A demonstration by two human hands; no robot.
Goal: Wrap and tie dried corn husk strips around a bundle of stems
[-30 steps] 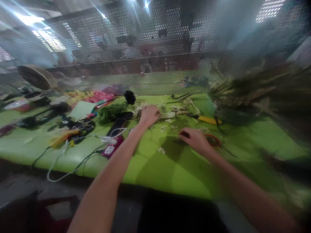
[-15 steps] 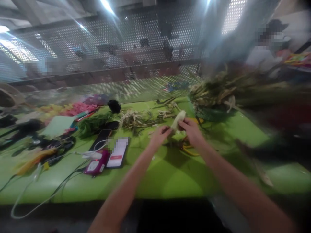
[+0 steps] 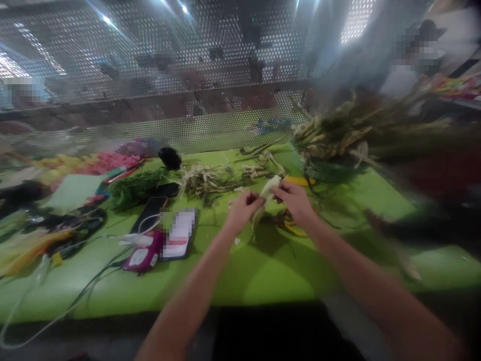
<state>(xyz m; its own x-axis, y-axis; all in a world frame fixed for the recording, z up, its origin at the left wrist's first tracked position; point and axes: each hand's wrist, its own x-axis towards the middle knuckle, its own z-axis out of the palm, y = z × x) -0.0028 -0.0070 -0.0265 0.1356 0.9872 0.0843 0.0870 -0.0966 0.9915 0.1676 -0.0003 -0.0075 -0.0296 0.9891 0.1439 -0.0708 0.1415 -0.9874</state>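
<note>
Over the green table (image 3: 225,281), my two hands hold a pale, cream-green leaf strip (image 3: 269,188) that looks like a piece of husk. My left hand (image 3: 242,208) pinches its near side, and a loose end hangs below the fingers. My right hand (image 3: 295,200) has its thumb and fingers closed on the far upper part. Just under the right hand lies something yellow-handled (image 3: 295,228), perhaps scissors, partly covered. Dried stalks and fibres (image 3: 206,180) lie in a heap beyond the left hand.
A green basket (image 3: 326,170) full of dry leaves stands at the back right. To the left are a lit phone (image 3: 180,235), a purple device (image 3: 145,253) with cables, green fibres (image 3: 131,190) and pink flowers (image 3: 116,163). A perforated metal screen (image 3: 169,130) rises behind.
Both hands have come slightly lower and nearer, still on the leaf strip. The strip's loose end now dangles below the left hand. The view has shifted a little.
</note>
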